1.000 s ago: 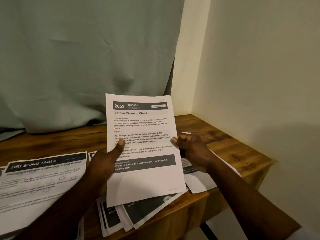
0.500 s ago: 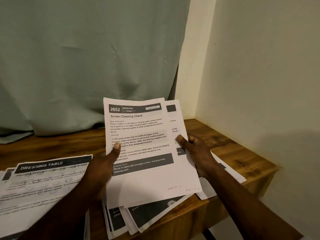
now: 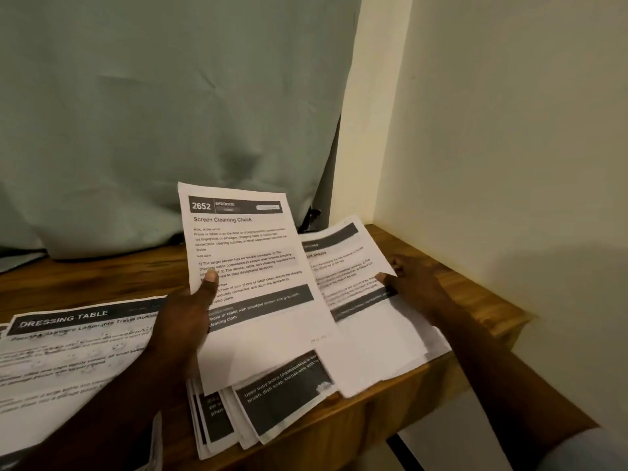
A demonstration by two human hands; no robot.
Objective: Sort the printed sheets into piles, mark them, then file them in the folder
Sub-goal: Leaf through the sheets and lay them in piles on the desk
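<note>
Left grip [image 3: 183, 321]: the thumb and fingers pinch the Screen Cleaning Check sheet [image 3: 244, 246], which is held upright at frame centre.
Right grip [image 3: 419, 283]: pinches a second sheet [image 3: 346, 266] by its right edge, right of centre. The sheet is tilted, with its left edge behind the first.
Pile [image 3: 282, 396]: fanned on the wooden surface [image 3: 85, 277] at lower centre, beneath both held sheets.
Dressing Table sheet [image 3: 68, 351]: lower left.

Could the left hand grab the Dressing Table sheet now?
Probably not yet: the left hand grips the Screen Cleaning Check sheet, thumb on its face. The Dressing Table sheet lies beside it, with no other sheet on top, so it looks within reach once that hand is free.
</note>
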